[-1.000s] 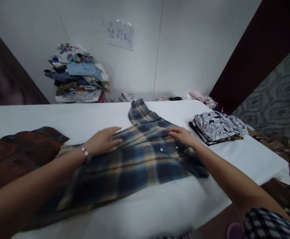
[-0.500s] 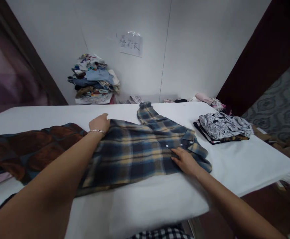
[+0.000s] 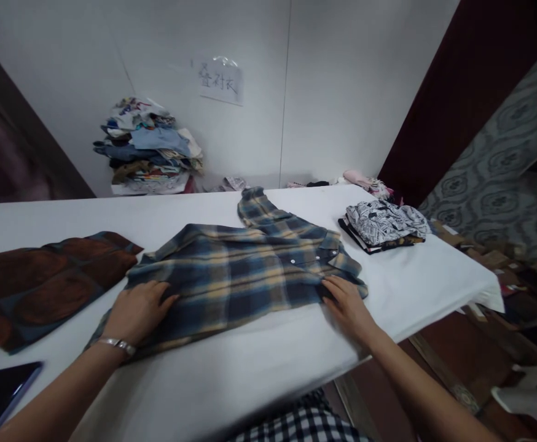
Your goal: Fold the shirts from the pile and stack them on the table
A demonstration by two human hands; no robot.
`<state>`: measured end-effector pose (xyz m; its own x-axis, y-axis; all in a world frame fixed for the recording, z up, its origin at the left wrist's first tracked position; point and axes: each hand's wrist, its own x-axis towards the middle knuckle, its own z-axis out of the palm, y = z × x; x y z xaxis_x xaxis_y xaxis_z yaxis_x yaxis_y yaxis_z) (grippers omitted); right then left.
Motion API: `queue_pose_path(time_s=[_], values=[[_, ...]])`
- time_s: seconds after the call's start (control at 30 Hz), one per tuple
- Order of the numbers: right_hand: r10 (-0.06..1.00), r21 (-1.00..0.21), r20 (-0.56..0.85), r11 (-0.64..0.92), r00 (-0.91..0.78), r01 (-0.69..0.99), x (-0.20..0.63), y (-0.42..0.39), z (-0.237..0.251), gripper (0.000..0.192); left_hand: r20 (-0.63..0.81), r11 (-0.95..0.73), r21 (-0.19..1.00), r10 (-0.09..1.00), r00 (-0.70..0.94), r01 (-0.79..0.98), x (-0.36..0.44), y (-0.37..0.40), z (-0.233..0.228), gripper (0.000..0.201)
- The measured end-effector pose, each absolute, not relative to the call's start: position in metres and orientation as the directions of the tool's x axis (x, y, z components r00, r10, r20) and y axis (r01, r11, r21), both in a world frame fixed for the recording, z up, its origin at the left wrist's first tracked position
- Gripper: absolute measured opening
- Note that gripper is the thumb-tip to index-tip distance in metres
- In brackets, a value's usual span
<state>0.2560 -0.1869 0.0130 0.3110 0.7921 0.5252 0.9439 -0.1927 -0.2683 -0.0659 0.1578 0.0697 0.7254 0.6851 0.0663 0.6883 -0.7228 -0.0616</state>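
Observation:
A plaid shirt (image 3: 250, 276) in navy, blue and yellow lies spread on its side across the white table, collar to the right, with one sleeve stretched toward the back. White buttons show near the collar. At the hem end, my left hand (image 3: 140, 312), a bracelet on its wrist, rests palm down on the fabric, fingers extended and thumb apart. My right hand (image 3: 349, 306) lies on the shirt's near edge close to the collar, its fingers stretched over the cloth. Neither hand visibly pinches the fabric.
Left of the shirt lies a brown and blue-grey patterned garment (image 3: 56, 276). A dark phone-like device (image 3: 5, 393) is at the near left. Folded clothes (image 3: 383, 227) sit at the right of the table (image 3: 416, 301). A tall clothes pile (image 3: 151, 147) stands by the wall.
My left hand has come down and nearer from the shirt's far edge to its hem, letting go of the fabric. My right hand stays near the collar. The view has turned right.

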Motion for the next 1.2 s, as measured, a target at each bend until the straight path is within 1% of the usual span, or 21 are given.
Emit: queue_pose_path(time_s=[0.03, 0.1, 0.17, 0.2, 0.3, 0.4, 0.47, 0.57, 0.67, 0.73, 0.77, 0.8, 0.87, 0.9, 0.97, 1.1, 1.13, 1.2], values=[[0.795, -0.263, 0.535, -0.165, 0.286, 0.950, 0.249, -0.181, 0.015, 0.039, 0.089, -0.729, -0.067, 0.676, 0.731, 0.682, -0.066, 0.155, 0.076, 0.032], [0.808, -0.256, 0.541, -0.105, 0.233, 0.961, 0.231, -0.170, 0.021, 0.042, 0.190, -0.747, -0.038, 0.647, 0.738, 0.664, -0.068, 0.146, 0.092, 0.024], [0.833, -0.258, 0.520, -0.059, 0.190, 0.964, 0.210, -0.161, 0.027, 0.048, 0.304, -0.757, 0.037, 0.631, 0.714, 0.653, -0.073, 0.130, 0.109, 0.021], [0.851, -0.265, 0.496, -0.040, 0.172, 0.963, 0.200, -0.157, 0.029, 0.052, 0.334, -0.759, 0.077, 0.630, 0.701, 0.646, -0.077, 0.119, 0.117, 0.022], [0.903, -0.311, 0.411, 0.014, 0.121, 0.950, 0.171, -0.151, 0.034, 0.063, 0.351, -0.748, 0.178, 0.655, 0.669, 0.640, -0.093, 0.085, 0.135, 0.029], [0.935, -0.345, 0.348, 0.058, 0.071, 0.937, 0.149, -0.145, 0.033, 0.066, 0.360, -0.705, 0.304, 0.707, 0.608, 0.640, -0.105, 0.063, 0.137, 0.034], [0.950, -0.334, 0.311, 0.074, 0.036, 0.940, 0.137, -0.139, 0.033, 0.065, 0.306, -0.636, 0.424, 0.770, 0.559, 0.644, -0.108, 0.061, 0.130, 0.035], [0.965, -0.282, 0.260, 0.121, -0.046, 0.952, 0.119, -0.123, 0.038, 0.067, 0.185, -0.487, 0.603, 0.856, 0.483, 0.632, -0.105, 0.068, 0.117, 0.036], [0.965, -0.239, 0.235, 0.171, -0.114, 0.956, 0.105, -0.099, 0.045, 0.074, 0.056, -0.275, 0.820, 0.911, 0.408, 0.501, -0.099, 0.071, 0.113, 0.042], [0.971, -0.233, 0.207, 0.165, -0.117, 0.958, 0.101, -0.080, 0.047, 0.071, -0.064, -0.101, 0.915, 0.920, 0.388, 0.390, -0.095, 0.068, 0.116, 0.045], [0.977, -0.240, 0.188, 0.147, -0.103, 0.960, 0.100, -0.071, 0.046, 0.063, -0.106, -0.037, 0.936, 0.918, 0.383, 0.349, -0.094, 0.066, 0.118, 0.046], [0.981, -0.268, 0.177, 0.122, -0.076, 0.956, 0.101, -0.063, 0.044, 0.049, -0.128, -0.001, 0.947, 0.915, 0.382, 0.321, -0.093, 0.065, 0.119, 0.047], [0.981, -0.364, 0.193, 0.079, -0.008, 0.928, 0.105, -0.049, 0.039, 0.020, -0.129, 0.012, 0.959, 0.909, 0.396, 0.285, -0.094, 0.064, 0.120, 0.047], [0.976, -0.418, 0.217, 0.072, 0.023, 0.906, 0.107, -0.045, 0.036, 0.014, -0.125, 0.012, 0.963, 0.906, 0.405, 0.270, -0.095, 0.065, 0.119, 0.047], [0.958, -0.528, 0.281, 0.104, 0.058, 0.843, 0.112, -0.043, 0.035, 0.013, -0.142, 0.040, 0.968, 0.900, 0.412, 0.246, -0.098, 0.068, 0.116, 0.048], [0.913, -0.689, 0.392, 0.208, 0.115, 0.694, 0.121, -0.064, 0.044, 0.013, -0.214, 0.131, 0.965, 0.894, 0.394, 0.226, -0.105, 0.077, 0.110, 0.054], [0.899, -0.722, 0.410, 0.218, 0.152, 0.657, 0.124, -0.074, 0.048, 0.015, -0.211, 0.123, 0.964, 0.892, 0.401, 0.234, -0.107, 0.078, 0.110, 0.056], [0.869, -0.772, 0.432, 0.217, 0.242, 0.598, 0.132, -0.099, 0.054, 0.020, -0.172, 0.047, 0.957, 0.887, 0.428, 0.286, -0.111, 0.080, 0.109, 0.061]])
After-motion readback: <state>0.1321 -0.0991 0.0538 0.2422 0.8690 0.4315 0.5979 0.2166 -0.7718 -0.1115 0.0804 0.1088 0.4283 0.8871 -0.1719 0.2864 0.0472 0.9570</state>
